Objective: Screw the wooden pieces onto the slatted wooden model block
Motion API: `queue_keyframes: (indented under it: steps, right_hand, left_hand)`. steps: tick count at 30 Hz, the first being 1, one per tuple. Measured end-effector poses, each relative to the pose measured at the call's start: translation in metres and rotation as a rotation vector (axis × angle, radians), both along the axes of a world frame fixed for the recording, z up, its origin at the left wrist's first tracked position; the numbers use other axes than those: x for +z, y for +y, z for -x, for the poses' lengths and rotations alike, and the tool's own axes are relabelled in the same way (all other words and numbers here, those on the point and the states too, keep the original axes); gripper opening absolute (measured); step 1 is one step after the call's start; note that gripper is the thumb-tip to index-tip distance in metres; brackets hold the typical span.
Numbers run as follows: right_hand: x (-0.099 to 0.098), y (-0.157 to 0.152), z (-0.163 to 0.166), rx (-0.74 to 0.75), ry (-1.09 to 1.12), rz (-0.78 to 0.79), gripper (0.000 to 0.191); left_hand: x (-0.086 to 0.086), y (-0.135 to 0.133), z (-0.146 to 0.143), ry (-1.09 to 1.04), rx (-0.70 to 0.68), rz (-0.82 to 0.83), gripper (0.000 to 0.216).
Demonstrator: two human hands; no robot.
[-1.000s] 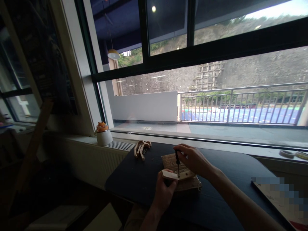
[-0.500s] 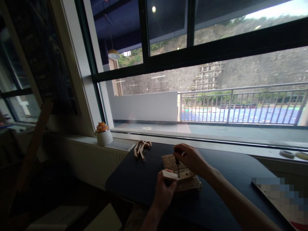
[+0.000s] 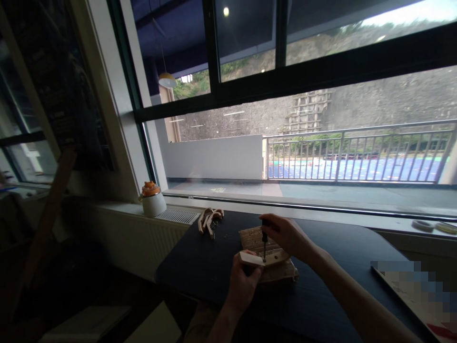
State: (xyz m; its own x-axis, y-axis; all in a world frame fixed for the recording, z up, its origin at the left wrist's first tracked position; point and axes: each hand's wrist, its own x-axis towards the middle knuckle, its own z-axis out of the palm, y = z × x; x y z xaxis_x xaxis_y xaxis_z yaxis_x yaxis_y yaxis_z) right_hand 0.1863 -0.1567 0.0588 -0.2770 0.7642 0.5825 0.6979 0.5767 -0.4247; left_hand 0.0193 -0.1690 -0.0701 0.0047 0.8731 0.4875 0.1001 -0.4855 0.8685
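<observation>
My right hand [image 3: 285, 237] is closed round the dark handle of a small screwdriver [image 3: 264, 243]. The screwdriver stands upright with its tip on a pale wooden piece [image 3: 262, 259]. My left hand [image 3: 243, 285] grips that wooden piece at its near left end. The piece lies across a flat wooden board [image 3: 272, 267] on the dark table [image 3: 339, 247].
Several curved wooden pieces [image 3: 210, 220] lie at the table's far left. A white jar with an orange lid [image 3: 152, 200] stands on the windowsill. A blurred flat sheet [image 3: 414, 293] lies at the right. Rolls of tape [image 3: 428, 226] rest on the sill at far right.
My right hand's fingers have shifted a little on the screwdriver handle. The view has drifted slightly; the wooden piece and my left hand stay put.
</observation>
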Motion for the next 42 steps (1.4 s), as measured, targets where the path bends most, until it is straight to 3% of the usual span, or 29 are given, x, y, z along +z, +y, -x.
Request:
queue_keyframes:
  steps: [9, 20, 26, 34, 42]
  right_hand:
    - [0.009, -0.009, 0.004, 0.033, -0.064, -0.018, 0.035]
    - [0.002, -0.002, 0.008, -0.053, -0.025, -0.036, 0.024]
    - [0.004, -0.004, 0.007, -0.004, -0.031, -0.034, 0.020]
    - [0.005, -0.015, 0.005, 0.067, -0.089, -0.029, 0.034]
    - [0.003, -0.007, 0.006, -0.060, -0.133, -0.070, 0.035]
  left_hand:
    - [0.000, 0.001, 0.000, -0.008, -0.012, -0.011, 0.026]
    - [0.001, -0.001, 0.000, -0.002, -0.010, 0.000, 0.026]
    - [-0.001, 0.002, 0.000, -0.015, -0.003, -0.013, 0.026]
    - [-0.003, 0.003, 0.000, -0.018, -0.017, -0.009, 0.027]
    - [-0.002, 0.002, 0.000, -0.015, -0.011, 0.001, 0.027]
